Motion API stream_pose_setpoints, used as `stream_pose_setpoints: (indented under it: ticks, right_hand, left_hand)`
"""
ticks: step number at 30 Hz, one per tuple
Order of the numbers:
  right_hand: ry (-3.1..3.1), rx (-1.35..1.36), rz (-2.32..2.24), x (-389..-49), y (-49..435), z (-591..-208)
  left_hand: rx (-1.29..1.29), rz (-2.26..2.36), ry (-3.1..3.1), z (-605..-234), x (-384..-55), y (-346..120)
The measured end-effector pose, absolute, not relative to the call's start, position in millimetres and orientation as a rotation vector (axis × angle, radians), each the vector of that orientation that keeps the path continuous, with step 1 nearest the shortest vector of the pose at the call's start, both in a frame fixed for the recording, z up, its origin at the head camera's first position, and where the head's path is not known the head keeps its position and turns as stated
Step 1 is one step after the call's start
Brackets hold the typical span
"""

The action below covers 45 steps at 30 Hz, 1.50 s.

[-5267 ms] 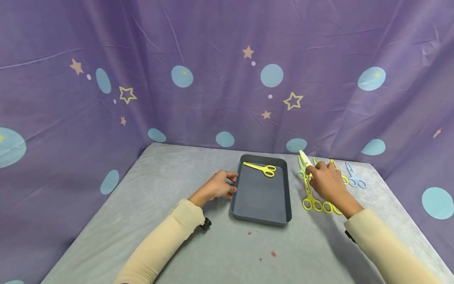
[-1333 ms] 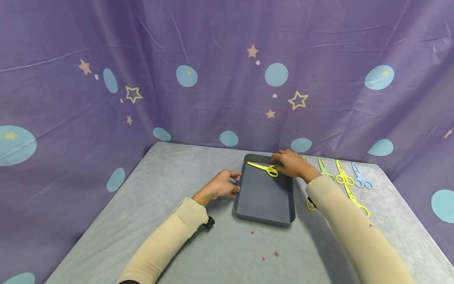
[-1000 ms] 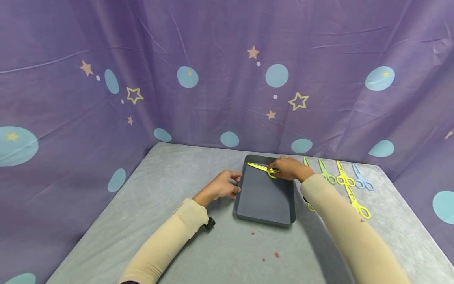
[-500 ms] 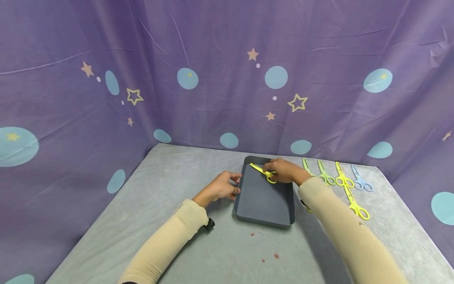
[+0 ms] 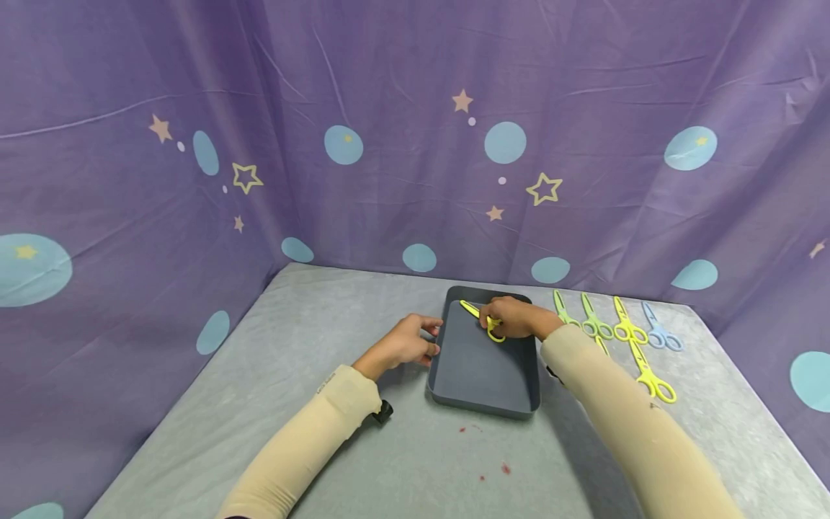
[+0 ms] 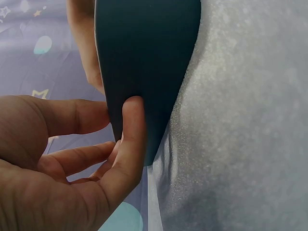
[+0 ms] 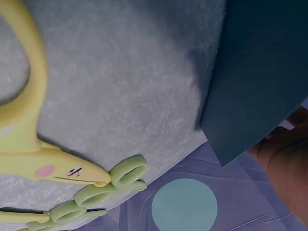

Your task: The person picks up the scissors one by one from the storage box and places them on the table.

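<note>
A shallow dark grey tray (image 5: 483, 386) lies on the cloth-covered table. At its left rim my left hand (image 5: 403, 340) holds the wall. In the left wrist view, one of the left fingers (image 6: 134, 115) rests against the outside of the wall and the others meet the rim. My right hand (image 5: 512, 317) reaches into the tray's far half and grips yellow scissors (image 5: 494, 333) near the handles. Their blade points up and left. The right hand covers part of them, so whether a second pair lies beneath cannot be told.
Right of the tray lie green scissors (image 5: 593, 317), yellow scissors (image 5: 625, 324), blue scissors (image 5: 660, 331) and another yellow pair (image 5: 651, 378). My right sleeve (image 5: 616, 404) partly hides more. A purple curtain (image 5: 415, 180) stands behind the table.
Earlier my right hand held scissors over the pile at right; it has since moved left into the tray. Lately the yellow scissors there shifted slightly toward the near side with it. The left hand stayed.
</note>
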State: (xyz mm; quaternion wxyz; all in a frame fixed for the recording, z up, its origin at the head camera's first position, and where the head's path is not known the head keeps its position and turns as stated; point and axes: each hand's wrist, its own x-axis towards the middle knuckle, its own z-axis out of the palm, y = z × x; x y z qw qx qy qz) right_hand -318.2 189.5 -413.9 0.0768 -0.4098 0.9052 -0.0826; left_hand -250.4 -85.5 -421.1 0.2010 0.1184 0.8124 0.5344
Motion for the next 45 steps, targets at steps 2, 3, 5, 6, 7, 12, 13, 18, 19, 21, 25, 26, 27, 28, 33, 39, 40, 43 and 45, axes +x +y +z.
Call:
stream_pose_setpoints:
  ticks: [2,3,5,6,7,12,13,18,19,21,25,26,27,28,33,39,40,43,45]
  right_hand:
    - [2.723,-1.230,-0.247,-318,189,-413]
    - [2.727,-1.226,-0.244,-317,189,-413]
    - [2.750,-1.206,-0.225,-315,188,-411]
    - [2.765,-1.194,-0.207,-314,188,-410]
    - [2.783,-1.179,-0.188,-314,188,-410]
    - [2.914,-1.054,-0.127,-306,189,-404]
    - [2.945,-1.032,-0.126,-305,190,-402]
    - [3.074,-0.988,-0.122,-293,198,-387]
    - [3.093,-0.974,-0.118,-291,201,-384]
    - [3.124,-0.940,-0.113,-287,207,-380]
    - [3.191,-0.867,-0.081,-279,219,-376]
    - [3.209,-0.854,-0.075,-277,223,-375]
    - [3.223,-0.840,-0.073,-274,226,-375]
    - [3.239,-0.830,-0.075,-271,230,-374]
    - [3.301,-0.742,-0.099,-254,250,-371]
    - [3.306,-0.601,-0.106,-234,286,-376]
    - [3.303,-0.584,-0.111,-230,294,-377]
    - [3.301,-0.533,-0.149,-219,315,-381]
    - [3.297,-0.489,-0.182,-212,328,-382]
  left_hand:
    - [0.332,1.490,2.274,-421,-250,-85]
    - [0.331,1.490,2.275,-420,-250,-85]
    - [0.330,1.484,2.280,-419,-250,-85]
    - [0.330,1.481,2.281,-419,-250,-85]
    - [0.329,1.483,2.279,-419,-250,-85]
    - [0.318,1.492,2.269,-419,-250,-85]
    - [0.318,1.497,2.268,-419,-250,-85]
    - [0.323,1.495,2.272,-420,-250,-86]
    - [0.323,1.495,2.271,-421,-250,-86]
    - [0.326,1.491,2.274,-421,-251,-86]
    - [0.335,1.491,2.279,-420,-250,-86]
    - [0.337,1.488,2.280,-420,-250,-85]
    - [0.338,1.488,2.278,-419,-250,-85]
    - [0.343,1.487,2.279,-420,-250,-85]
    - [0.346,1.498,2.276,-421,-250,-86]
    - [0.352,1.513,2.264,-421,-251,-86]
    - [0.353,1.512,2.263,-422,-251,-85]
    - [0.345,1.503,2.265,-421,-251,-85]
    - [0.340,1.500,2.264,-421,-251,-84]
